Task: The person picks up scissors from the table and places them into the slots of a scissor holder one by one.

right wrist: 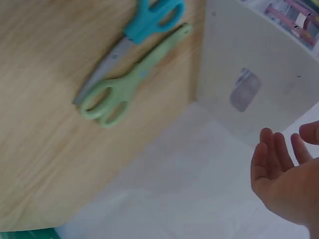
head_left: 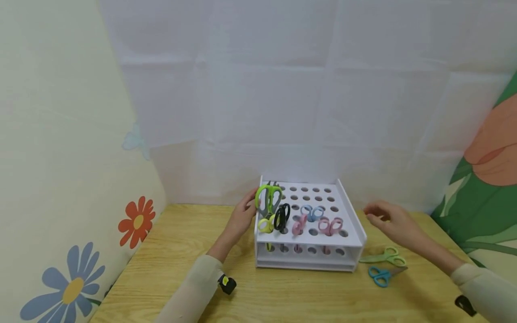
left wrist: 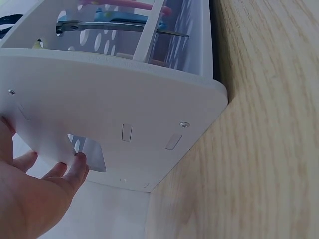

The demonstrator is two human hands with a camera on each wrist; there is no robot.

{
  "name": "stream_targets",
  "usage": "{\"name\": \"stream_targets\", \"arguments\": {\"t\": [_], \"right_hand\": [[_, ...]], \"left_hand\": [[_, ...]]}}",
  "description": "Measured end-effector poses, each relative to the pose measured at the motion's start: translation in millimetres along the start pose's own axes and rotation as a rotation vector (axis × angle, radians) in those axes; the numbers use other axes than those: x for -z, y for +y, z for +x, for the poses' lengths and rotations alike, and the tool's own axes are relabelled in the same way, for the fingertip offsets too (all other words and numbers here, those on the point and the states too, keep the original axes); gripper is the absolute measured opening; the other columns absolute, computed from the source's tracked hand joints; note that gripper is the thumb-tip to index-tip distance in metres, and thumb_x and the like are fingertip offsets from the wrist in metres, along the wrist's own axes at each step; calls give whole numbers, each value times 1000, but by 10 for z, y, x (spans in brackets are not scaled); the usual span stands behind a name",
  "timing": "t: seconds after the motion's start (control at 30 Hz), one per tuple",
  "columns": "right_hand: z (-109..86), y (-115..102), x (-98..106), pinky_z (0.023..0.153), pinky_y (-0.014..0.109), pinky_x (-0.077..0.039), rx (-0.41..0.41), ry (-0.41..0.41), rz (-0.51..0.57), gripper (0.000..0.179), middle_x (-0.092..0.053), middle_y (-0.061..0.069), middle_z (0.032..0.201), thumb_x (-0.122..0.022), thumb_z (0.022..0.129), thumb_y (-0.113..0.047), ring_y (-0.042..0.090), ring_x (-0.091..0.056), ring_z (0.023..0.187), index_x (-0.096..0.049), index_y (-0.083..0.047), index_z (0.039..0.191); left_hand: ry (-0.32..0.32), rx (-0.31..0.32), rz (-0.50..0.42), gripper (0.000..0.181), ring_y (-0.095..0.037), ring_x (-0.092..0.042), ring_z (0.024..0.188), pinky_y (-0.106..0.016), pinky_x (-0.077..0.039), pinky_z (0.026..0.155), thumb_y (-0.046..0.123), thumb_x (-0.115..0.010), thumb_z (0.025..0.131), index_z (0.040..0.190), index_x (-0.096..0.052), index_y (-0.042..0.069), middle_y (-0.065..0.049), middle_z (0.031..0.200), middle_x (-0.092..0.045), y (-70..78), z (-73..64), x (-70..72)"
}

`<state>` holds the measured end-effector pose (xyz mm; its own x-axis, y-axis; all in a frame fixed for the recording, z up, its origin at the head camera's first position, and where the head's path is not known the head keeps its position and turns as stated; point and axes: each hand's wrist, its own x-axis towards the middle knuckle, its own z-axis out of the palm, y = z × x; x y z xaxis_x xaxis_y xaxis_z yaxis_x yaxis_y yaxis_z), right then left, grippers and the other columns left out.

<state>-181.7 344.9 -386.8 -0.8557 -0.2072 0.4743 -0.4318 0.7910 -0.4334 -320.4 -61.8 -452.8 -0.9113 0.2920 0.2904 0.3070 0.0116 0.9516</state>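
A white rack with rows of round holes stands on the table and holds several scissors. My left hand is at its left side; in the left wrist view the fingers touch the side panel beside a cutout. Closest to that hand in the rack are large green-and-grey scissors, with yellow scissors and black scissors in front. Pink scissors and light blue scissors stand further right. My right hand hovers off the rack's right side, holding nothing, fingers loosely bent.
Light green scissors and blue-handled scissors lie on the wooden table, right of the rack. Behind the table hangs a white cloth. Flower-patterned panels stand at both sides.
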Motion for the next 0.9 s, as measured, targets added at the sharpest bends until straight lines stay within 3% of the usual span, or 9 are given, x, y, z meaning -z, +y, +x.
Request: {"name": "stream_targets", "arguments": {"t": [0.13,0.3,0.5,0.67,0.9], "right_hand": [[-92,200,8,70,35,-57,-110,-113,36,13,-71,13,102,-66,97,-2,31,-69,88,-69,3,108],[-233,462,-17,67,35,-56,-209,-211,35,17,-69,16,100,-66,97,-4,31,-67,87,-67,9,108],[-372,753,-32,68,44,-55,-304,-264,-61,20,-67,15,92,-67,97,-7,33,-64,85,-65,12,101],[-448,842,-32,57,37,-50,-434,-318,-65,27,-63,11,81,-64,99,-15,23,-60,70,-64,12,97],[-498,892,-78,56,36,-48,-449,-310,-95,28,-60,6,79,-66,98,-15,20,-54,66,-64,12,93]], "left_hand": [[3,10,5,48,-36,-52,129,-46,-46,104,25,-54,108,155,-46,16,-14,152,-46,-1,-1,8],[3,17,19,49,-35,-51,129,-44,-47,103,25,-53,108,155,-45,18,-14,152,-46,-7,-6,11],[-6,33,31,51,-37,-49,131,-45,-46,104,29,-53,108,157,-42,16,-16,154,-43,3,-9,15],[6,36,31,50,-36,-50,131,-47,-45,105,28,-52,108,156,-43,18,-12,153,-45,40,-11,6],[20,6,27,48,-36,-54,127,-44,-48,102,25,-55,108,154,-47,18,-12,149,-50,25,-5,-9]]}}
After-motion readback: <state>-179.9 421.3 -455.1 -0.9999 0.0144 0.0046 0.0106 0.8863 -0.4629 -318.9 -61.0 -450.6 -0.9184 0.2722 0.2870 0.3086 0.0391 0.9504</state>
